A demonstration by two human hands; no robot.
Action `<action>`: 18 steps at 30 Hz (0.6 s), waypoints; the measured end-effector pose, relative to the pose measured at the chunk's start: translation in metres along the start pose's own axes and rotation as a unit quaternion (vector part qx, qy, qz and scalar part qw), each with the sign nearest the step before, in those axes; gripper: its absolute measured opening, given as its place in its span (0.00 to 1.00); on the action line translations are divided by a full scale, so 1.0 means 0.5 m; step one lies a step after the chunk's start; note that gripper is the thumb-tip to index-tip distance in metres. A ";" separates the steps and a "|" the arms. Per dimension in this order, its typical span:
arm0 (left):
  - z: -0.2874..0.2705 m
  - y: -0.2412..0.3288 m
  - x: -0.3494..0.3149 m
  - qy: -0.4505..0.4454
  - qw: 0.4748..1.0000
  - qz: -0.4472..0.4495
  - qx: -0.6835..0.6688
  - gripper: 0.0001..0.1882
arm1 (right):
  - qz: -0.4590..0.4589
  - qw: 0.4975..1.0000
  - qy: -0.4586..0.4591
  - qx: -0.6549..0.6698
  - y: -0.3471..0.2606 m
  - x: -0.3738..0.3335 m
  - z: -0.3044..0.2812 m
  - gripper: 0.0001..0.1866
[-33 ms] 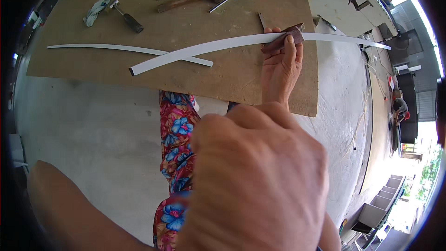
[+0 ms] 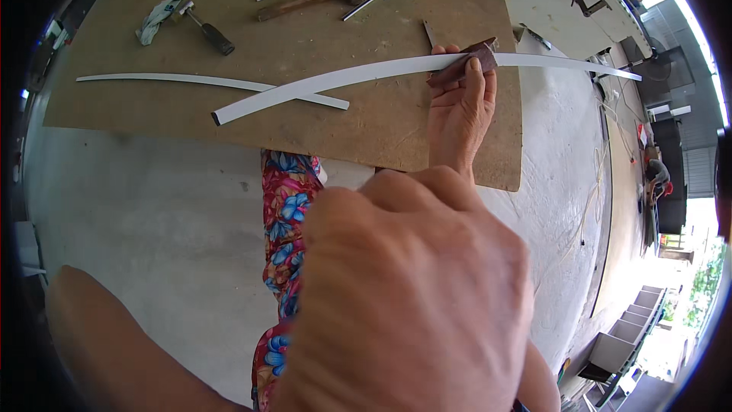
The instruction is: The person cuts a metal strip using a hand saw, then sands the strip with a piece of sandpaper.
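My right hand (image 2: 461,111) is closed on a folded piece of reddish-brown sandpaper (image 2: 465,63), thumb in front and fingertips behind. The sandpaper wraps a long, slightly curved white strip (image 2: 343,76) with a dark left end. The strip slants across the table and runs out past its right edge. A thinner white strip (image 2: 183,78) passes beneath it on the left. Close to the camera, my left hand (image 2: 412,282) is a large, blurred fist, back of the hand showing. Its fingertips and anything in them are hidden. It covers most of my right forearm.
The brown board tabletop (image 2: 229,23) carries a wooden-handled hammer (image 2: 305,4), dark narrow strips (image 2: 370,1), a black-handled tool (image 2: 217,38) and a crumpled pale cloth (image 2: 156,21). Below hangs flowered fabric (image 2: 292,206). Cables (image 2: 598,160) lie on the right floor; a person (image 2: 656,172) is far right.
My left fist has shifted slightly left. My right hand, the sandpaper and the white strips look almost unmoved.
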State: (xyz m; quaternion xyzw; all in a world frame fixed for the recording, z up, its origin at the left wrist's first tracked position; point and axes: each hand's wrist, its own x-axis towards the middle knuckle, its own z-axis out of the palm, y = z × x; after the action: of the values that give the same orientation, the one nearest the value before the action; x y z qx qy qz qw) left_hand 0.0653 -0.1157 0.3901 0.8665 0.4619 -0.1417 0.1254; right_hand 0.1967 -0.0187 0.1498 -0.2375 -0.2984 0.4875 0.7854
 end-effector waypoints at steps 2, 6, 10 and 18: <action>0.005 0.001 -0.013 0.004 1.000 -0.025 0.001 0.13 | -0.003 1.000 -0.006 -0.001 0.001 0.002 -0.004 0.09; -0.013 -0.027 -0.008 0.014 0.996 -0.093 -0.006 0.13 | 0.015 1.000 -0.004 -0.006 0.017 -0.006 0.017 0.09; 0.023 -0.023 -0.048 0.020 0.993 -0.113 -0.012 0.13 | 0.015 1.000 0.001 -0.007 0.012 0.004 0.002 0.09; 0.152 -0.164 -0.016 0.270 0.957 -0.070 -0.078 0.26 | 0.001 1.000 0.019 -0.009 0.010 -0.014 -0.002 0.09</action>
State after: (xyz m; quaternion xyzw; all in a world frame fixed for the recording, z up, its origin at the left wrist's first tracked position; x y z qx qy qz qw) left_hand -0.0175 -0.1040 0.3154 0.8254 0.5478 0.1256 0.0530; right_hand 0.1918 -0.0229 0.1443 -0.2545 -0.2875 0.4806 0.7884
